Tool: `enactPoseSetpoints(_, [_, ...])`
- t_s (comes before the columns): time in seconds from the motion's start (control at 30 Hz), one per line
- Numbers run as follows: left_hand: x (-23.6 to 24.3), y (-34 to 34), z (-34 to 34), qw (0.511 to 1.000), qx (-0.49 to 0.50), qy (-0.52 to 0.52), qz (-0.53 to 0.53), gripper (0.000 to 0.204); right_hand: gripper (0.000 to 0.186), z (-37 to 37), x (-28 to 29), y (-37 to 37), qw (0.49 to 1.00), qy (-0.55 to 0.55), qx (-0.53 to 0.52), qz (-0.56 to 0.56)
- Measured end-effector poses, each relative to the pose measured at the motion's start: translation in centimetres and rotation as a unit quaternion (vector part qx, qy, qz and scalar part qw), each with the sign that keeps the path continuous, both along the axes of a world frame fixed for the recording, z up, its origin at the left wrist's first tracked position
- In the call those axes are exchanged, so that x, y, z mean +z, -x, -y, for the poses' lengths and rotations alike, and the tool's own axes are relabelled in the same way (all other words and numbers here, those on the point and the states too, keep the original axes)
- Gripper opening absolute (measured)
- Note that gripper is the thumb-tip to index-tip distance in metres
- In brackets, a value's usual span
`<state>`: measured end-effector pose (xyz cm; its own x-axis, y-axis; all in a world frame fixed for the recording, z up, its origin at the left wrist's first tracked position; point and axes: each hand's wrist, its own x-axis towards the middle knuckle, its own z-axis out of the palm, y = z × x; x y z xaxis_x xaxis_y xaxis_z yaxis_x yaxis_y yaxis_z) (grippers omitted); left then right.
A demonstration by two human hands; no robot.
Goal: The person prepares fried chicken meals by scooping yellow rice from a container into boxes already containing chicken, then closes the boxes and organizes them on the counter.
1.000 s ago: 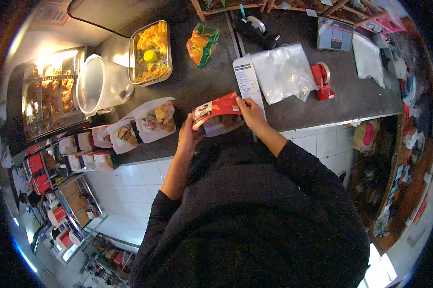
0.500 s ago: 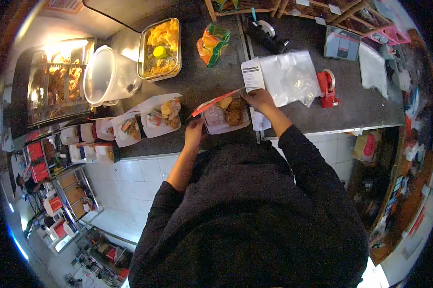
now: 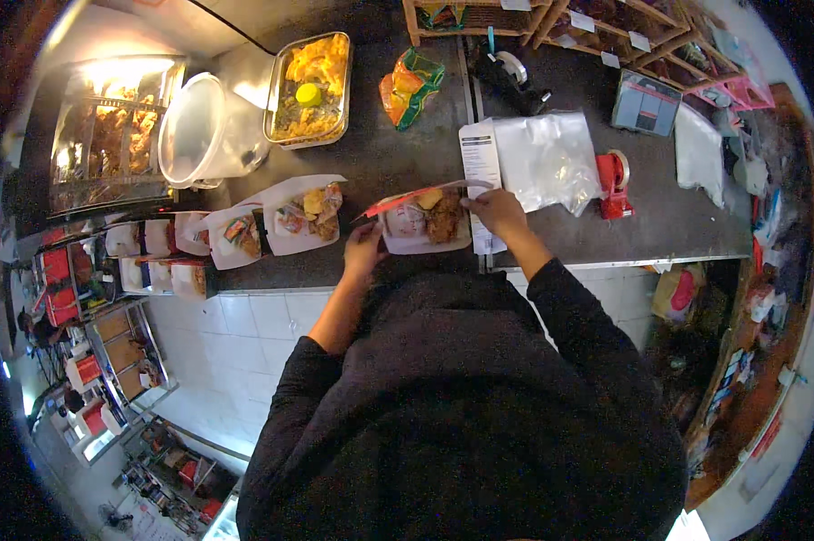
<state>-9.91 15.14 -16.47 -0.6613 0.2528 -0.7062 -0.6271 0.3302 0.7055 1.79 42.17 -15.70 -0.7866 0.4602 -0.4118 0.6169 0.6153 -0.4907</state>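
So I'm watching this person at the dark counter (image 3: 384, 162), and both hands are on one white takeaway box (image 3: 425, 246). It sits right between the hands, near the counter's front edge, with the red-edged lid (image 3: 396, 204) tipped up along the far side, not closed. I can see a brown fried piece (image 3: 443, 222) in there, on the side by the right hand, and something pale next to it, too blurry to name.

The right hand (image 3: 497, 215) has thumb and fingertips pinched on the box's far right corner; no clue if that's lid or wall, or both. The left hand (image 3: 363, 249) has its fingers curled in at the left edge, touching it, but I can't tell if they're really pinching.

Just past the right hand, partly behind it, lies a long paper slip (image 3: 483, 162), then a stack of clear bags (image 3: 544, 153) beyond it, and a red tape dispenser (image 3: 616, 194) off to its right. Left of the left hand, two more boxes stand open with food in them: a nearer box (image 3: 285, 245) and a farther box (image 3: 234, 260). Straight out beyond the hands there's a green and orange packet (image 3: 411, 88).
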Motion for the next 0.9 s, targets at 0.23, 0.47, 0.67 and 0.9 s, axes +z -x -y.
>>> enactPoseSetpoints(0.23, [7.3,0.5,0.0,0.913,0.029,-0.051,-0.404,0.038,0.03,-0.6,5.0,-1.4,0.931,-0.017,-0.174,-0.321])
enactPoseSetpoints(0.47, [2.3,1.1,-1.0,0.799,-0.326,0.294,-0.412,0.055,0.054,5.6,2.0,-2.0,0.983,0.092,-0.153,-0.045])
enactPoseSetpoints(0.67, [-0.1,-0.7,-1.3,0.895,-0.275,0.176,-0.303,0.053,0.069,7.5,-2.8,-1.8,0.948,0.143,-0.221,-0.182])
enactPoseSetpoints(0.9, [-2.1,5.2,-0.6,0.982,-0.167,-0.015,-0.09,0.064,0.066,3.0,2.0,0.6,0.922,0.294,-0.246,-0.061])
